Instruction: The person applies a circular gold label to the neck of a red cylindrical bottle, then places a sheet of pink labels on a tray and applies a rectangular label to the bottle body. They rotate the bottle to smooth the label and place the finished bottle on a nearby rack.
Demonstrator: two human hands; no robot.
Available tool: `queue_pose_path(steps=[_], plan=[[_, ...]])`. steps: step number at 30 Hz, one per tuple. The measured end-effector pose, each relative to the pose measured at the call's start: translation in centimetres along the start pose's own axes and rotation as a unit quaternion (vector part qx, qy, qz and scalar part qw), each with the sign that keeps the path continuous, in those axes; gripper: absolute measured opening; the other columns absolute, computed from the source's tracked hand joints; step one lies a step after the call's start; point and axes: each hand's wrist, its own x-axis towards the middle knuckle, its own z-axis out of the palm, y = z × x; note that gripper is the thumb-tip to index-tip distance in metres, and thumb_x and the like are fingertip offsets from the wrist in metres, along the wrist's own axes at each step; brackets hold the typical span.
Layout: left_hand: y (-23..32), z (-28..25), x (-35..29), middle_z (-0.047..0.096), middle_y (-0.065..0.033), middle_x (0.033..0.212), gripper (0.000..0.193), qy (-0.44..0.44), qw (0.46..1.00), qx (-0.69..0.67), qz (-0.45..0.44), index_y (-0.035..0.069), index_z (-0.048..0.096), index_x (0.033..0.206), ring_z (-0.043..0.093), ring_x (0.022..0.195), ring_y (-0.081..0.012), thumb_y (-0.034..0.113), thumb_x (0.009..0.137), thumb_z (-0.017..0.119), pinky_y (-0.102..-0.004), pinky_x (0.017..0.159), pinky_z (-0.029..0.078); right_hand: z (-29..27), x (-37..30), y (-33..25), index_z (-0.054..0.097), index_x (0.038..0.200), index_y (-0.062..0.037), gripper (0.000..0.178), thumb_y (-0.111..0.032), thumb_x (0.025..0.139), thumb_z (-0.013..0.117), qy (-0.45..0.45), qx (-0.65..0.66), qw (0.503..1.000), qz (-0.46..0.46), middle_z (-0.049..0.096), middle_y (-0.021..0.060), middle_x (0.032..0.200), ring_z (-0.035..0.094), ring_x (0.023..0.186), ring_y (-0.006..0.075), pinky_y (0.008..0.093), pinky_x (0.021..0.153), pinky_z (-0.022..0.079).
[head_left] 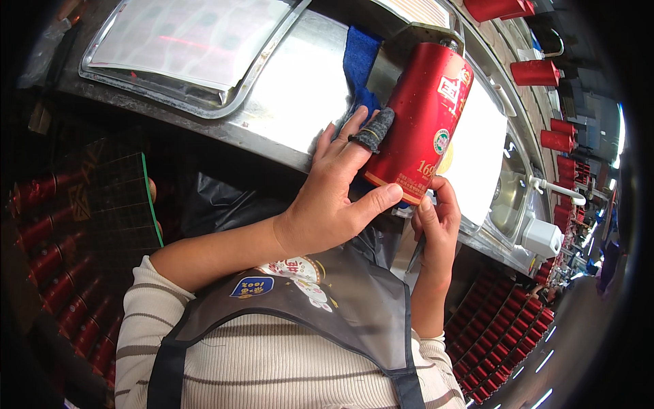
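Observation:
A glossy red bottle (417,116) with gold and white print lies tilted across the bench, its neck end up by a metal bracket (429,32). My left hand (332,178) grips the base end, thumb on the lower edge and fingers along the left side. One of its fingers wears a dark grey knitted finger cover (373,131). At the base's right corner is my right hand (439,225), fingers pinched around a slim dark pointed tool (415,255) that hangs downward; its exact kind is unclear. A blue cloth (361,58) lies behind my left fingertips.
A metal-rimmed tray (238,95) with printed sheets (184,41) sits at the far left of the steel bench. Right of the bottle are a bright white surface (487,150) and a white squarish container (541,236). Red bottles (535,73) line the far right; racked ones (504,334) stand lower right.

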Motion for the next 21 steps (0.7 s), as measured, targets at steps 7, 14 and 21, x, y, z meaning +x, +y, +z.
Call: queue_pose_path(steps=[7, 14, 21], plan=[[-0.13, -0.14, -0.18, 0.048, -0.0268, 0.146, 0.057, -0.002, 0.999, -0.037, -0.021, -0.003, 0.052, 0.136, 0.025, 0.151, -0.0425, 0.033, 0.094, 0.069, -0.0600, 0.119, 0.010, 0.26, -0.05, -0.05, 0.053, 0.115, -0.0036, 0.030, -0.022, 0.098, 0.070, 0.009, -0.010, 1.000, 0.000, 0.067, 0.0027, 0.102, 0.058, 0.086, 0.0037, 0.0176, 0.073, 0.043], [-0.38, -0.04, -0.17, 0.050, -0.0254, 0.145, 0.058, 0.000, 0.997, -0.066, -0.030, -0.001, 0.053, 0.137, 0.026, 0.151, -0.0415, 0.036, 0.095, 0.067, -0.0569, 0.120, 0.010, 0.26, -0.13, -0.18, 0.053, 0.113, -0.0060, 0.028, -0.022, 0.098, 0.069, 0.012, -0.018, 1.000, 0.008, 0.067, 0.0000, 0.097, 0.050, 0.073, -0.0008, 0.0157, 0.061, 0.033], [0.01, 0.55, 0.08, 0.051, -0.0306, 0.141, 0.067, 0.032, 0.999, 0.003, 0.017, -0.005, 0.050, 0.138, 0.032, 0.146, -0.0451, 0.036, 0.090, 0.073, -0.0578, 0.118, 0.014, 0.19, -0.06, -0.08, 0.053, 0.114, -0.0055, 0.029, -0.023, 0.098, 0.070, 0.012, -0.017, 1.000, 0.008, 0.067, 0.0000, 0.097, 0.051, 0.075, 0.0000, 0.0156, 0.063, 0.035]])
